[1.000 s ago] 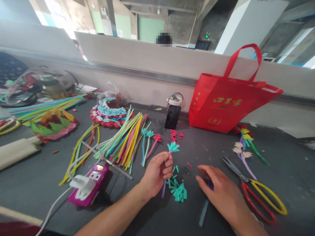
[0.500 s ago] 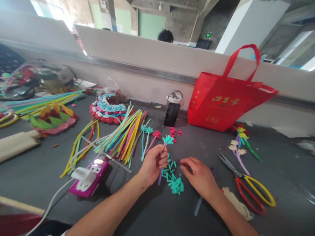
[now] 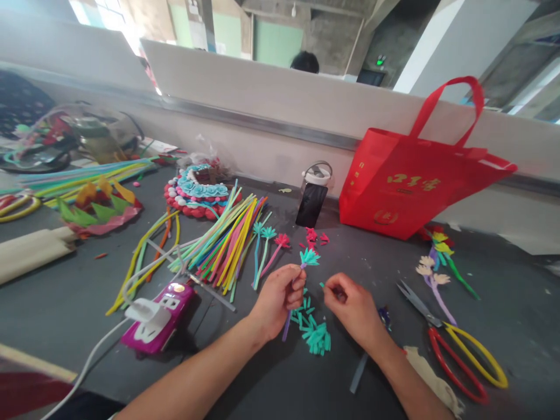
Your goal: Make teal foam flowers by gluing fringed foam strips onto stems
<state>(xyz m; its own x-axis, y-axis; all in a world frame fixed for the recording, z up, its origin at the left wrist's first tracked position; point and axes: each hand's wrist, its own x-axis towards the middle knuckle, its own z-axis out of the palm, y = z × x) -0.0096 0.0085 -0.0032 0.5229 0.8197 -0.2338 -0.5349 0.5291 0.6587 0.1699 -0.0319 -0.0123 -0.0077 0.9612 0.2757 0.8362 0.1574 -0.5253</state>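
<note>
My left hand (image 3: 279, 296) is closed around the purple stem of a craft flower (image 3: 310, 257), whose teal petals spread above the fingers. To its right, my right hand (image 3: 352, 306) pinches a small teal piece (image 3: 322, 285), with only its tip showing. Below and between the hands lies a loose pile of cut teal pieces (image 3: 317, 338). Just beyond the left hand rest finished teal flowers (image 3: 268, 233) and a pink-red flower (image 3: 283, 240) on stems. Several loose red pieces (image 3: 311, 235) lie behind the held flower.
Scissors (image 3: 431, 318) with red and yellow handles lie at right, near more flowers (image 3: 433, 274). A red bag (image 3: 411, 181) and a phone (image 3: 311, 205) stand at the back. Left are colored stems (image 3: 227, 245), a purple power strip (image 3: 161, 318) and a paper crown (image 3: 102, 211).
My right hand has closed its fingers and now pinches a small teal piece. My left hand still holds the flower. The view has shifted slightly.
</note>
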